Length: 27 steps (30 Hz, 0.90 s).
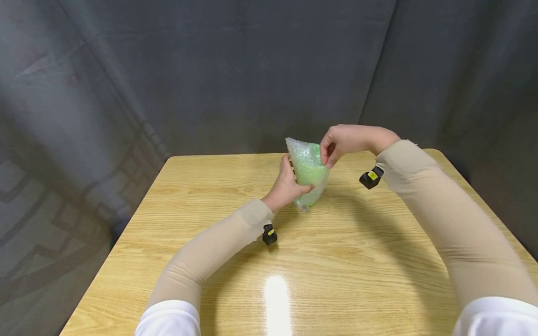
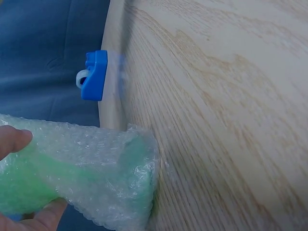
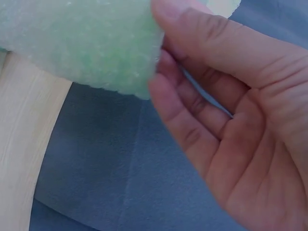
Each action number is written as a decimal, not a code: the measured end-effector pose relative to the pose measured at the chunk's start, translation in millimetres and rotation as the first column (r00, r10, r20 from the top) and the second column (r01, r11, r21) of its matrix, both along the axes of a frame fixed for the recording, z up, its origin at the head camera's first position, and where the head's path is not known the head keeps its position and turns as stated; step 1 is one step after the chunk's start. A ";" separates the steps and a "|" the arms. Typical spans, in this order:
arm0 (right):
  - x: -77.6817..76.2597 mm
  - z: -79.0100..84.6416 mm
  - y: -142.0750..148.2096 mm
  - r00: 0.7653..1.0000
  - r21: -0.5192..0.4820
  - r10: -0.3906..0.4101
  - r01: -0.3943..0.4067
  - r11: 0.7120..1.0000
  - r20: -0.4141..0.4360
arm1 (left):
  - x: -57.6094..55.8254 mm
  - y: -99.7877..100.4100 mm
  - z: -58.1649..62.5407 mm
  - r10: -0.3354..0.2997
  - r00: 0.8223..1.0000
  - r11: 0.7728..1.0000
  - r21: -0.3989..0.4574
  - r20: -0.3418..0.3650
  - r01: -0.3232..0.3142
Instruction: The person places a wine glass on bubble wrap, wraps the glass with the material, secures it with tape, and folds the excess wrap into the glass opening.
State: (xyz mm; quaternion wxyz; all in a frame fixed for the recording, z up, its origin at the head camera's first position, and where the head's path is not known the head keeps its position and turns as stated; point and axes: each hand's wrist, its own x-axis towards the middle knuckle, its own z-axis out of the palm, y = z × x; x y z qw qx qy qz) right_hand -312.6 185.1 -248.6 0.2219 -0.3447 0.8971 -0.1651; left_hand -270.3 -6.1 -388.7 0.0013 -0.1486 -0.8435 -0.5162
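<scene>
A green object, its kind blurred by the covering, sits inside clear bubble wrap over the far part of the table. My left hand grips the wrapped object from the left, thumb on the near side and fingers round the far side. On the upper right, my right hand pinches the edge of the wrap between thumb and fingers. The bundle stands tilted. In the left wrist view the lower end of the wrap meets the tabletop; whether it bears on it I cannot tell.
A blue tape dispenser with a white roll stands by the table's edge in the left wrist view; the head view does not show it. The wooden table has a dark grey curtain behind it and at both sides.
</scene>
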 end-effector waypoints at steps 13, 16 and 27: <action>-0.8 7.8 -8.6 0.998 0.085 0.023 -0.027 0.996 0.055 | 4.1 -7.8 20.0 -0.037 0.999 0.999 0.031 0.009 0.036; -1.0 7.7 -8.7 0.998 0.091 0.011 -0.016 0.996 0.058 | 5.2 -10.9 34.1 0.014 0.995 0.996 0.094 -0.100 -0.004; -3.3 7.1 -10.5 0.998 0.098 0.034 -0.039 0.994 0.052 | -10.6 -13.4 68.7 -0.281 0.817 0.805 -0.587 -0.504 -0.085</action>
